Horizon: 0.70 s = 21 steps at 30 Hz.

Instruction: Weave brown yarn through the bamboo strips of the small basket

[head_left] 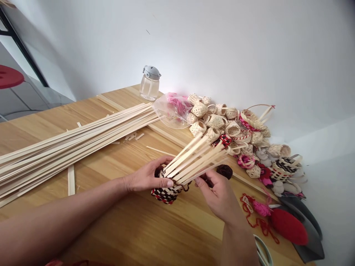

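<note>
- Basket, partly woven, tilts in the grasp of the left hand above the near half of the table.
- Right hand bends beside loose splints, its hold unclear.
- Bottle stands near the far edge.

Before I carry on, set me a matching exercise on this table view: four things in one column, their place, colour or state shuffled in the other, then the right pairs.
Things
1. partly woven basket
2. clear bottle
3. stool
4. bundle of pale strips

Descriptions
A. red, at the picture's left edge
B. lying across the left part of the table
C. gripped by the left hand
D. topped with a grey lid

Pairs: 1-C, 2-D, 3-A, 4-B
</note>
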Each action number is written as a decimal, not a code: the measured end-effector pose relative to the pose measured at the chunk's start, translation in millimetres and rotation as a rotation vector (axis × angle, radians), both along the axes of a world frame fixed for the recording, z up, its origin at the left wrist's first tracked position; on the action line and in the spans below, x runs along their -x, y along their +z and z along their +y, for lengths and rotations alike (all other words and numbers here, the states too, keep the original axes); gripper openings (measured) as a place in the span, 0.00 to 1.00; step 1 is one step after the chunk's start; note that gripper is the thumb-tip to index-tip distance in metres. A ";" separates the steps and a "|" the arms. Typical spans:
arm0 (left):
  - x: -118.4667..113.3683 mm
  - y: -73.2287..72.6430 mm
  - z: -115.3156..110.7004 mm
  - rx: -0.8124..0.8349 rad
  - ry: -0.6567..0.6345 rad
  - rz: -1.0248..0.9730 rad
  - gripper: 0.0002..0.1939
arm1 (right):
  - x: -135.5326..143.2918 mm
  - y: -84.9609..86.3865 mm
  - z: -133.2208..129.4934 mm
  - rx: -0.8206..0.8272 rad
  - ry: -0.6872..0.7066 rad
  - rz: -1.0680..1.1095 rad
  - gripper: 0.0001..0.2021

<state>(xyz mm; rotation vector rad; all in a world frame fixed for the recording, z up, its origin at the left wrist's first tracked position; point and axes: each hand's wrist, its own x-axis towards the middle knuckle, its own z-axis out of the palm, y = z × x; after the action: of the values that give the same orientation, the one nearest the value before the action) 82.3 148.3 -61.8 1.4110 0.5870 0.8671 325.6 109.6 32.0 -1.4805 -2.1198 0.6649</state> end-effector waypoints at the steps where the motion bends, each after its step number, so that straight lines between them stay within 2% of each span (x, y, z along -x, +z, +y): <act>1: -0.3 0.4 -0.6 -0.001 0.002 0.002 0.38 | 1.4 -0.6 0.0 0.015 -0.003 0.009 0.08; 6: 0.0 3.1 0.8 0.009 0.050 0.010 0.35 | 0.9 2.2 0.4 0.057 -0.018 -0.001 0.09; 12: 3.7 5.5 4.0 0.036 0.162 0.081 0.34 | -22.1 18.1 -2.7 0.106 -0.075 -0.027 0.09; 16: 5.5 4.9 5.1 0.031 0.182 0.138 0.33 | -37.8 26.0 -7.0 0.060 -0.117 -0.038 0.08; 21: 6.8 4.3 3.6 0.055 0.187 0.175 0.36 | -44.8 37.7 -15.8 -0.014 -0.088 0.037 0.06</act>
<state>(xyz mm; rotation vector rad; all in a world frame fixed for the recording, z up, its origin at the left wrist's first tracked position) 75.5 151.9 -57.5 1.4062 0.8808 0.8729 370.4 93.9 69.7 -1.5324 -2.0155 0.6394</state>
